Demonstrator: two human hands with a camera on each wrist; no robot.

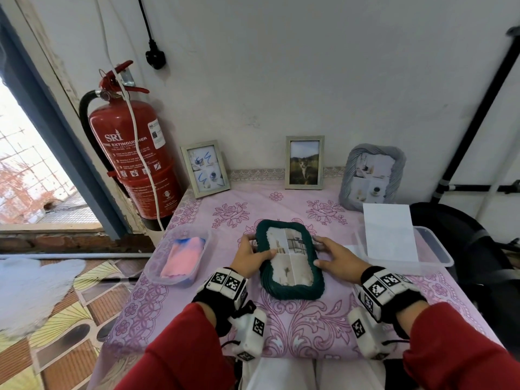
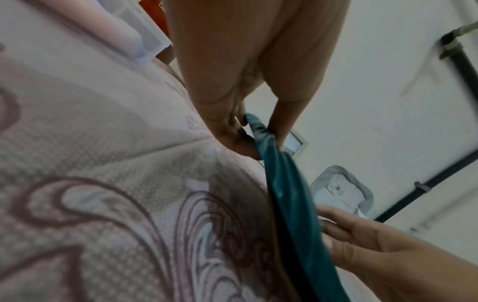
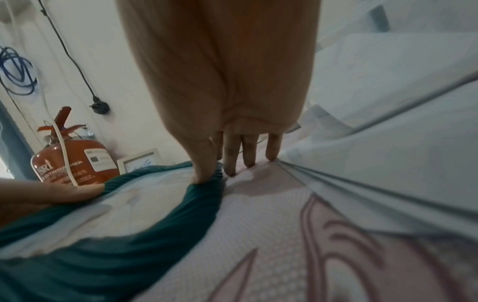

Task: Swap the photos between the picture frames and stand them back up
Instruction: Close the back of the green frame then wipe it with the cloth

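Head high; wrists low, close

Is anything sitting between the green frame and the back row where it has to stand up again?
Nothing visible does. The green frame lies between both hands, and the tablecloth behind it is bare up to the gap between the cat photo frame and the grey frame.

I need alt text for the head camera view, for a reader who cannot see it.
Two hands, left hand and right hand, hold a dark green frame lying photo-up on a pink floral tablecloth. Three more frames stand against the white wall behind.
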